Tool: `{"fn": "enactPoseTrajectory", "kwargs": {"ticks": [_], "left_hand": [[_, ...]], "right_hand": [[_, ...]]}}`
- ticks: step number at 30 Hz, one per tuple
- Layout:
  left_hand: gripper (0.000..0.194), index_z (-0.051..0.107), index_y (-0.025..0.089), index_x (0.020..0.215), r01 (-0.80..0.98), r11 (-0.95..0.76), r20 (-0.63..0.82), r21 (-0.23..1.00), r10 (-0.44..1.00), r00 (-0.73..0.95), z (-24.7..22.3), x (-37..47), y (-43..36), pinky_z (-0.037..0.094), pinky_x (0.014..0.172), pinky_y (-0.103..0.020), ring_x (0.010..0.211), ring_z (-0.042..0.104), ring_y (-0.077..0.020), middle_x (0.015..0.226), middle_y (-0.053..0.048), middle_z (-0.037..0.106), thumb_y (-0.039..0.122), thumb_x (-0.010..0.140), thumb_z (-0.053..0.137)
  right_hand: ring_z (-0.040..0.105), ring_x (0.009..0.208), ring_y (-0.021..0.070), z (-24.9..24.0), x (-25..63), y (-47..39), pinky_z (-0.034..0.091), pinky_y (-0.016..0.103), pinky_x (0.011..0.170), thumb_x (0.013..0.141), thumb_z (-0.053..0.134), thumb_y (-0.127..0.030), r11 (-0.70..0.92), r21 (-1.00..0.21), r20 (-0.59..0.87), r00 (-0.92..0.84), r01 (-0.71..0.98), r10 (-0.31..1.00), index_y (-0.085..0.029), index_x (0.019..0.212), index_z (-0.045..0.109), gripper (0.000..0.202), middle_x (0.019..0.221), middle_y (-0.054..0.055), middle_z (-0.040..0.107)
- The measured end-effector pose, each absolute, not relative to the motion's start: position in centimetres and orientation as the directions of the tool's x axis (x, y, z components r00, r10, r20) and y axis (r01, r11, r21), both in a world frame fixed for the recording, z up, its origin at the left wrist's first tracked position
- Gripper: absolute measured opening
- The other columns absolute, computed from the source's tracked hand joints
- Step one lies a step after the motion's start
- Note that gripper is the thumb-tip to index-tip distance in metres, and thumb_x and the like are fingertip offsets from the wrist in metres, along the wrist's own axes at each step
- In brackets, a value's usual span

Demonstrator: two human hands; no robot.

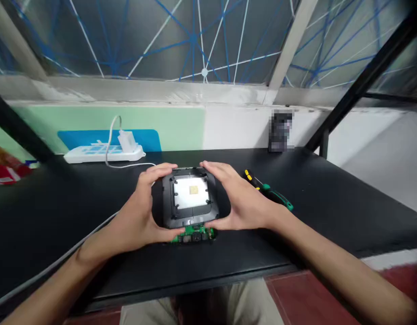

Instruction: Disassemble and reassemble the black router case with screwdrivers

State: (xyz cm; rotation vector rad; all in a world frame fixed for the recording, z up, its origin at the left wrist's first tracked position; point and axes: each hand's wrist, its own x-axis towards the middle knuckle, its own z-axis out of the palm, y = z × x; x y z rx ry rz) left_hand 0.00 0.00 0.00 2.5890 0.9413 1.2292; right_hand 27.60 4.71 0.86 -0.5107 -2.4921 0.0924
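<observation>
A black square frame [168, 194] with a silver plate [184, 201] in its middle sits above a green circuit board [195, 234], whose near edge shows below it. My left hand [141, 210] grips the frame's left side, fingers at the far edge and thumb at the near edge. On the right side my right hand [240, 198] holds the same frame, thumb at the near corner. Whether the frame touches the board is hidden.
On the black table [317, 194], a green-handled tool [278, 197] and a yellow-and-black-handled tool [252, 179] lie right. A white power strip [105, 154] with a plugged charger [127, 141] stands back left; its cable [69, 253] runs left. A blurred dark object [280, 131] stands behind.
</observation>
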Motion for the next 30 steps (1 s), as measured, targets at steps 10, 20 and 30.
{"fn": "enactPoseTrajectory", "kwargs": {"ticks": [10, 20, 30], "left_hand": [[0.105, 0.025, 0.027, 0.148, 0.509, -0.792, 0.661, 0.338, 0.585, 0.471, -0.12, -0.36, 0.23, 0.037, 0.115, -0.060, 0.139, 0.042, -0.0383, 0.148, -0.017, 0.041, 0.036, 0.067, 0.092], [0.109, 0.022, 0.030, 0.152, 0.520, -0.765, 0.617, 0.380, 0.628, 0.473, -0.08, -0.58, 0.21, 0.036, 0.114, -0.062, 0.139, 0.043, -0.0394, 0.151, -0.017, 0.041, 0.040, 0.068, 0.091], [0.111, 0.023, 0.033, 0.154, 0.677, -0.681, 0.560, 0.280, 0.689, 0.461, 0.53, -0.73, -0.54, 0.037, 0.110, -0.065, 0.136, 0.041, -0.0424, 0.151, -0.012, 0.043, 0.046, 0.067, 0.090]], "right_hand": [[0.043, 0.139, 0.0349, 0.75, 27.54, 4.69, 0.040, 0.059, 0.114, 0.068, 0.080, -0.060, 0.919, -0.212, 0.585, -0.710, 0.333, 0.393, -0.022, 0.160, 0.008, 0.123, 0.152, 0.018, 0.044], [0.045, 0.137, 0.0363, 0.62, 27.54, 4.63, 0.040, 0.060, 0.113, 0.067, 0.079, -0.064, 0.922, -0.232, 0.617, -0.686, 0.308, 0.385, -0.024, 0.160, 0.011, 0.122, 0.150, 0.017, 0.045], [0.045, 0.137, 0.0356, 0.60, 27.22, 4.30, 0.040, 0.060, 0.113, 0.067, 0.078, -0.064, 0.922, -0.220, 0.617, -0.687, 0.318, 0.384, -0.023, 0.158, 0.014, 0.119, 0.148, 0.019, 0.046]]}}
